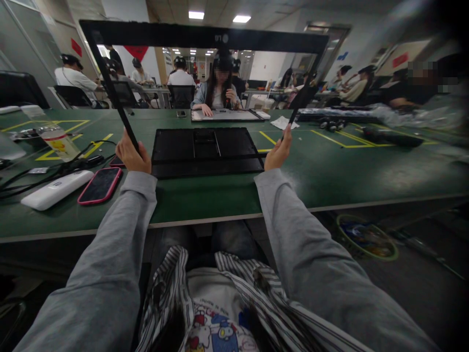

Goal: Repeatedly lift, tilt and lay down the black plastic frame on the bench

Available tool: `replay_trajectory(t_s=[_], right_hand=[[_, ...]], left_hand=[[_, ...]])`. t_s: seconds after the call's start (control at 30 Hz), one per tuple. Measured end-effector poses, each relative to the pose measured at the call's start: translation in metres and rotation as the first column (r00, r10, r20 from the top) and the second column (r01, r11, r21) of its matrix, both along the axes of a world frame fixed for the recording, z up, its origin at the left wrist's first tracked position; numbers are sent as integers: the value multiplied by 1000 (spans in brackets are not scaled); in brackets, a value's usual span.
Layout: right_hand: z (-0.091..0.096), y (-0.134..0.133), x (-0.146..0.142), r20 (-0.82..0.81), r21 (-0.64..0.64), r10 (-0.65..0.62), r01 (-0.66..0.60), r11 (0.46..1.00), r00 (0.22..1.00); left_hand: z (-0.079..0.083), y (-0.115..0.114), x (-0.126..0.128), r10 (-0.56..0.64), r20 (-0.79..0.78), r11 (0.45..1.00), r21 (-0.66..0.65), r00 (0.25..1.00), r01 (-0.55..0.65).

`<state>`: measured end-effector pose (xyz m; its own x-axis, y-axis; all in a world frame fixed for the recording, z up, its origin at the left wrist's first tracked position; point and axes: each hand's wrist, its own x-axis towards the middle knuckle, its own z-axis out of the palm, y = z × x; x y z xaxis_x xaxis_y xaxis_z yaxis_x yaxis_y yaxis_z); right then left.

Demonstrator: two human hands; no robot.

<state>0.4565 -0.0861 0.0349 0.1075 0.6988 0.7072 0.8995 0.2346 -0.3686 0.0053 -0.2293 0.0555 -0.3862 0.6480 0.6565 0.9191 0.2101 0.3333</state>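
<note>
A thin black rectangular monitor bezel [176, 36], with an LG logo turned upside down on its far bar, is raised above the table and tilted. My left hand [134, 155] is closed around its left side. At the opposite side, my right hand [279, 150] grips the bezel between thumb and fingers. Through the bezel's opening I see a flat black monitor housing [176, 144] with a recessed middle, lying on the green table [208, 198]. The bezel's near bar crosses in front of this housing.
Left of the housing lie a pink-edged phone [100, 186], a white power bank [57, 189], black cables and a plastic bottle [60, 142]. Across the table a person sits at a flat panel [234, 115]. Crumpled tissue [283, 122] and plastic wrap lie right. A basket [366, 237] stands below.
</note>
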Motion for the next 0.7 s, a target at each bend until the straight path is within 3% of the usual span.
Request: replay_trajectory(t_s=[0.1, 0.27, 0.53, 0.7], right_hand=[[2, -3, 0, -23, -26, 29, -30, 999, 999], [-2, -8, -10, -47, -104, 65, -70, 992, 997], [-37, 17, -9, -99, -279, 83, -108, 954, 992], [-45, 24, -6, -114, -360, 61, -98, 928, 992]], left_hand=[[3, 0, -4, -38, 17, 998, -40, 999, 39], [0, 7, -1, 33, 8, 997, -75, 999, -32], [-33, 25, 2, 101, 32, 976, -197, 994, -92], [-48, 35, -10, 100, 62, 949, -307, 993, -77]])
